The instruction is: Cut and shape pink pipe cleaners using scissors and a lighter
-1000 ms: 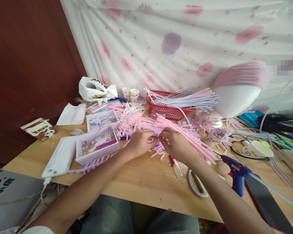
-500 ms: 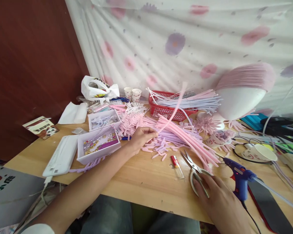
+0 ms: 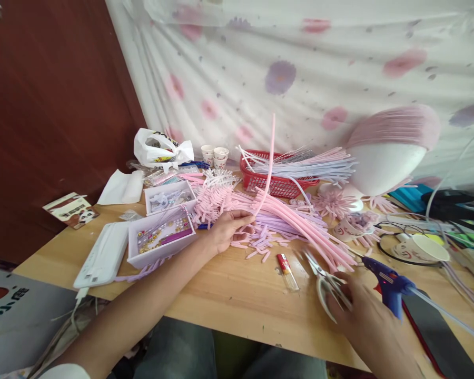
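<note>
My left hand [image 3: 234, 229] pinches one end of a pink pipe cleaner [image 3: 269, 173], which stands up and bends slightly above the piles. At the lower right, my right hand [image 3: 369, 321] grips the handles of a pair of scissors [image 3: 327, 287]; the blades are blurred and point away to the upper left. Between the hands lies a lighter [image 3: 287, 271] with a red label. A bundle of long pink pipe cleaners [image 3: 304, 226] rests behind it, over purple ones. Short cut pink and purple pieces [image 3: 259, 241] lie scattered beside my left fingers.
White boxes of beads [image 3: 160, 237] and a white power strip [image 3: 102, 255] stand left. Behind is a red basket [image 3: 276, 187] of pipe cleaners. A blue glue gun [image 3: 389, 287], a phone [image 3: 438, 337], paper cups [image 3: 421, 247] and a white foam head [image 3: 387, 163] occupy the right.
The pink pipe cleaner has swung from leaning right to nearly upright in my left hand. My right hand has moved the scissors slightly to the right, away from the lighter.
</note>
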`<state>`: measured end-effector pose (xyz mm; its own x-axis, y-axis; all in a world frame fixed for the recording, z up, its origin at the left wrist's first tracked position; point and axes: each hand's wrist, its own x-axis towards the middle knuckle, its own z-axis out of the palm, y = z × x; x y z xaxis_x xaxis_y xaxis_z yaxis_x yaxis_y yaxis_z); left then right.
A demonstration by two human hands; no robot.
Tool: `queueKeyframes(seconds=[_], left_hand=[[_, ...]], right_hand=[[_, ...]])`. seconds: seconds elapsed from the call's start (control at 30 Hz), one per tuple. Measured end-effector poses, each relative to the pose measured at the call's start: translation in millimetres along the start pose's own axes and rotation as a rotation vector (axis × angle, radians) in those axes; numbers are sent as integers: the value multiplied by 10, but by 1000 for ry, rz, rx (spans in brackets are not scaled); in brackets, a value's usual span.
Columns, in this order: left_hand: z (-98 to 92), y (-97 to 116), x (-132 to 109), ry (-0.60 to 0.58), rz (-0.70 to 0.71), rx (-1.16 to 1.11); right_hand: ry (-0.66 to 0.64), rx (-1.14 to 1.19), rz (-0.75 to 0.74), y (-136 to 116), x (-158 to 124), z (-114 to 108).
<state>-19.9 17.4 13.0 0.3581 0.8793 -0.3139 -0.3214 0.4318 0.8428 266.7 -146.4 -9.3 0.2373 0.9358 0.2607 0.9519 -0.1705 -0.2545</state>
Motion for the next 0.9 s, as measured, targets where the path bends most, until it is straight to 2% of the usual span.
queueKeyframes(seconds=[0.07, 0.2, 0.27, 0.33, 0.47, 0.6, 0.7, 0.9], left_hand=[[1, -9, 7, 7, -5, 4], [4, -28, 28, 20, 7, 15], [3, -44, 41, 22, 20, 22], [0, -62, 52, 25, 40, 34], [12, -83, 46, 16, 64, 75], [50, -70, 1, -1, 88, 106], [76, -51, -34, -25, 113, 113], [91, -42, -65, -18, 98, 179]], right_hand=[[-46, 241, 114, -25, 12, -119], [-236, 918, 327, -234, 18, -331], [-335, 1113, 402, -359, 12, -362], [-400, 1204, 429, -456, 11, -340], [-474, 1224, 326, -637, 107, -239], [-462, 1086, 140, -940, 401, -104], [-521, 1022, 69, -1148, 619, 34], [-563, 988, -73, -1268, 742, 211]])
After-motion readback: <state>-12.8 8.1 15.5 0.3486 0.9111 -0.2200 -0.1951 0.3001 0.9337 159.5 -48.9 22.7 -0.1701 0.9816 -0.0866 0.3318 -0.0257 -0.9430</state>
